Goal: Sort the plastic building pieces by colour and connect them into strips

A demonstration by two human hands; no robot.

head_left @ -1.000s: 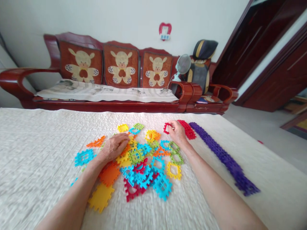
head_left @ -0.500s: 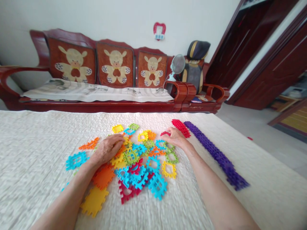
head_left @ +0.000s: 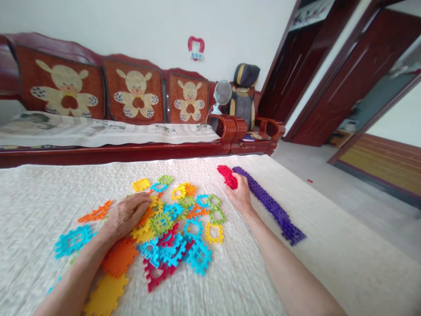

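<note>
My right hand (head_left: pixel 240 193) grips a red toothed plastic building tile (head_left: pixel 230 181) at the near end of a row of red tiles (head_left: pixel 224 169). The fingers partly cover that tile, and whether it touches the row is unclear. My left hand (head_left: pixel 126 213) lies over the left side of a loose pile, fingers stretched out across yellow and orange tiles. Around it are a green window tile (head_left: pixel 161 224), a blue window tile (head_left: pixel 199 256), a dark red triangular tile (head_left: pixel 154 274) and an orange square tile (head_left: pixel 120 256). What lies beneath the left palm is hidden.
A long row of purple tiles (head_left: pixel 268 202) runs along the right of the cream-covered table (head_left: pixel 250 272). Behind the table stand a wooden sofa (head_left: pixel 131 151) with bear cushions and a small fan (head_left: pixel 222 94). A small red piece (head_left: pixel 309 181) lies on the floor.
My right hand has carried the red tile from beside the pile to the near end of the red row. My left hand stays on the pile. The view has turned right.
</note>
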